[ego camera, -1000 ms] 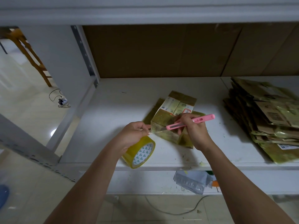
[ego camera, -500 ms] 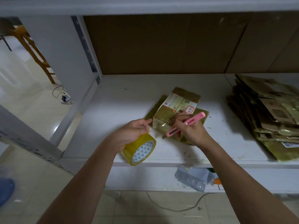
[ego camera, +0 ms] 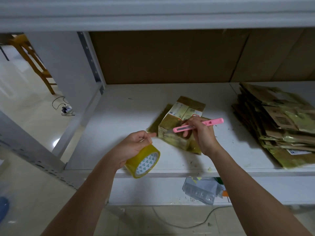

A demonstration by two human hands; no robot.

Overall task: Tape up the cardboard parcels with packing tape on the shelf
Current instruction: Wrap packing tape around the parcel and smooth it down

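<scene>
Currently, the left hand [ego camera: 134,147] grips a roll of yellowish packing tape [ego camera: 144,161], fingers curled over the top of the roll, which sits at the front edge of the white shelf [ego camera: 119,120]. The roll's cardboard core, printed with a green triangle pattern, faces toward the camera. The left index finger extends toward the parcel [ego camera: 177,132] and ends just beside its near-left corner.

The right hand [ego camera: 202,135] holds a pink utility knife [ego camera: 198,125] between thumb and fingers. The knife lies nearly horizontal, its tip at the left over the parcel's near top edge, its rear end projecting to the right past the hand. Whether the tip touches the parcel cannot be determined.

The parcel is a small cardboard box wrapped in glossy tape, with white printed labels on its top face. It rests on a flattened sheet of taped cardboard [ego camera: 158,120] in the middle of the shelf, between the two hands.

At the right end of the shelf lies a stack of flattened taped cardboard pieces [ego camera: 276,123], well apart from the parcel. Brown cardboard panels [ego camera: 170,57] line the back of the shelf bay. Below the shelf, a clear plastic bag [ego camera: 201,190] rests on the lower level. A wooden chair [ego camera: 32,57] and a cable [ego camera: 59,103] are visible on the floor at the left.
</scene>
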